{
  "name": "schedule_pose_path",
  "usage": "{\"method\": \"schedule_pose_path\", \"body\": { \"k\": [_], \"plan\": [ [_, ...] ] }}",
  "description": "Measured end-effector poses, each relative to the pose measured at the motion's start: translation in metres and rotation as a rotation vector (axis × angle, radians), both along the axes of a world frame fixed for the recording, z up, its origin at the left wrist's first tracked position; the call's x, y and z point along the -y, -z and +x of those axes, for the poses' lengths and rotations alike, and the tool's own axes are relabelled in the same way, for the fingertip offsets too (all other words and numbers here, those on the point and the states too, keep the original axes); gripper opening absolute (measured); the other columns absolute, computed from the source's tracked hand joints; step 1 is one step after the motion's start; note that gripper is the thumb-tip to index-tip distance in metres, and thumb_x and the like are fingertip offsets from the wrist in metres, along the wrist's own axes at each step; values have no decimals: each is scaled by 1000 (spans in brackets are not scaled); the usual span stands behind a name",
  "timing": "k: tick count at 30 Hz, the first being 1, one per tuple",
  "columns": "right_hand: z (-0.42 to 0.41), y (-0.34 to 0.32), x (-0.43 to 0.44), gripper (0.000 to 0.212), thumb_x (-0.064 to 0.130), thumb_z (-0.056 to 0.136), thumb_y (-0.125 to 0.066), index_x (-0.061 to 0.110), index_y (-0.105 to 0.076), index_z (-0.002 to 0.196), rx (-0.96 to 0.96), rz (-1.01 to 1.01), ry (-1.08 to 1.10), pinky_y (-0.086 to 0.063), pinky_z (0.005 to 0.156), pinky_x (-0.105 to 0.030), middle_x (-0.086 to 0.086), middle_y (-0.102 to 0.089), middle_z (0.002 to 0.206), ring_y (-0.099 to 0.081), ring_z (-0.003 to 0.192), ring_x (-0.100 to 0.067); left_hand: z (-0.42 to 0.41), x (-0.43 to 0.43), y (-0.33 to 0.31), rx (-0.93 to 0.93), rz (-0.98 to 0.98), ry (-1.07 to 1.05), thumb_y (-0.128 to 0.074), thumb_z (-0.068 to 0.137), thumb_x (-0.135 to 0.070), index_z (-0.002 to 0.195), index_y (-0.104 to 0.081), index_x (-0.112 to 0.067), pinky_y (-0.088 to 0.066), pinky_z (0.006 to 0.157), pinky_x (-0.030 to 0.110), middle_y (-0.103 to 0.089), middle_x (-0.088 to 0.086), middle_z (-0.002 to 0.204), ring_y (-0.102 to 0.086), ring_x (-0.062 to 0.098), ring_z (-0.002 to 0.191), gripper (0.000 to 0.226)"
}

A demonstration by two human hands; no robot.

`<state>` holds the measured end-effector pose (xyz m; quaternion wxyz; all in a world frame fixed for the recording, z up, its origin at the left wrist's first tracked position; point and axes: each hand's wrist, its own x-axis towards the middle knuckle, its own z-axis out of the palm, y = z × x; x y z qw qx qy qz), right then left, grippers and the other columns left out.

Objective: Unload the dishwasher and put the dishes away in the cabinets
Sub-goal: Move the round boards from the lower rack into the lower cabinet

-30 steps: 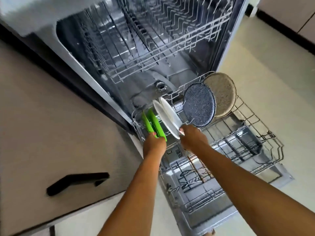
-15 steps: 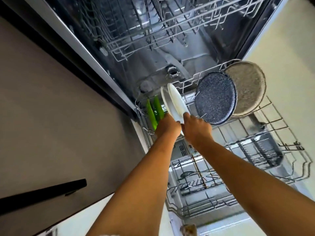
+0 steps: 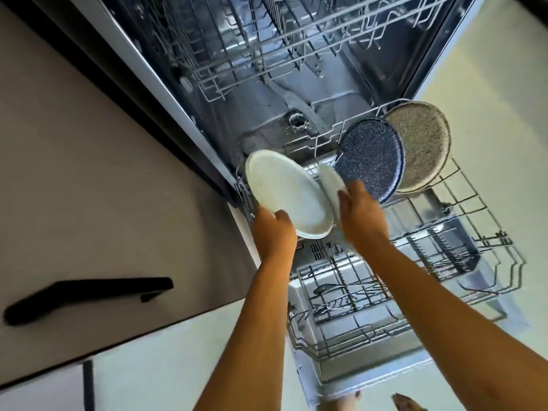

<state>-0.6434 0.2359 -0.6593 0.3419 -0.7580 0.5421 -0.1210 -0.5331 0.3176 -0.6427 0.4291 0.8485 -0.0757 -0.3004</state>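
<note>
Two plates held: left hand [image 3: 274, 229] grips the big white plate [image 3: 284, 191], right hand [image 3: 363, 221] seemingly pinches the smaller white plate [image 3: 330, 180].

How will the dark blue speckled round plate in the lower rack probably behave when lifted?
The dark blue speckled round plate looks stiff, probably ceramic, so likely fragile and rather heavy. It stands on edge in the wire lower rack, so it may roll or tip toward the grey speckled round plate behind.
</note>
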Motion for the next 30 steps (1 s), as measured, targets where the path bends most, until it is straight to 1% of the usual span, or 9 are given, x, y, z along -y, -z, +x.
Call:
{"method": "schedule_pose_path", "body": {
  "k": [2, 4, 9, 11, 14, 19, 23, 26, 30],
  "plan": [
    [-23, -16, -7, 26, 28, 103, -34, 7, -44, 115, 42, -1, 198, -44, 58, -28, -11, -58, 82, -54, 67, -23, -9, -22, 1, -191, -227, -154, -43, 81, -10, 131, -45, -21, -55, 85, 49, -54, 7, 128, -57, 32, 110, 51],
    [-49, -32, -19, 27, 28, 102, -34, 8, -46, 115, 108, -12, 421, -47, 66, -34, -9, -55, 86, -55, 74, -25, -24, -44, -3, -452, -374, -283, -38, 88, 2, 137, -40, -22, -57, 77, 42, -51, 7, 132, -56, 31, 112, 55],
    [-96, -51, -59, 28, 26, 101, -35, 9, -55, 111, 350, 130, 857, -35, 72, -27, -6, -53, 90, -47, 84, -19, -63, -106, -24, -888, -408, -335, -37, 98, 0, 137, -40, -22, -58, 70, 32, -56, 9, 123, -62, 22, 93, 45],
    [-108, -39, -84, 22, 24, 99, -36, 15, -55, 103, 420, 270, 928, -39, 73, -30, -4, -53, 82, -50, 85, -20, -70, -131, -26, -934, -385, -322, -36, 97, 1, 136, -41, -19, -59, 63, 30, -56, 11, 119, -62, 21, 85, 43],
    [-115, -15, -135, 20, 29, 96, -40, 19, -56, 101, 462, 456, 978, -47, 83, -41, -9, -58, 97, -58, 99, -30, -70, -176, -30, -945, -259, -273, -38, 97, -1, 130, -43, -19, -53, 66, 31, -56, 12, 114, -60, 20, 80, 37],
    [-102, 0, -242, 23, 21, 100, -41, 14, -54, 81, 426, 571, 1029, -41, 72, -31, -9, -53, 88, -48, 80, -22, -59, -279, -6, -993, 29, -280, -48, 95, -8, 113, -48, -16, -49, 73, 33, -54, 7, 80, -56, 16, 62, 20],
    [-84, 20, -312, 26, 18, 97, -44, 18, -56, 73, 340, 710, 944, -41, 83, -37, -4, -57, 84, -53, 97, -27, -42, -359, 4, -1013, 32, -452, -50, 92, -1, 126, -47, -9, -51, 71, 37, -50, 8, 90, -56, 26, 80, 35],
    [-55, 33, -345, 18, 24, 95, -47, 20, -60, 84, 315, 801, 834, -46, 90, -40, -8, -61, 93, -57, 106, -34, -17, -407, 1, -1002, -56, -581, -49, 91, 5, 130, -47, -5, -54, 55, 29, -54, 10, 91, -55, 25, 75, 40],
    [20, 4, -379, 29, 25, 99, -43, 10, -57, 120, 446, 882, 710, -43, 101, -49, -11, -60, 114, -56, 106, -30, 34, -454, -5, -950, -137, -663, -47, 92, 6, 131, -45, -4, -52, 67, 31, -56, 12, 92, -56, 25, 78, 41]
  ]
}}
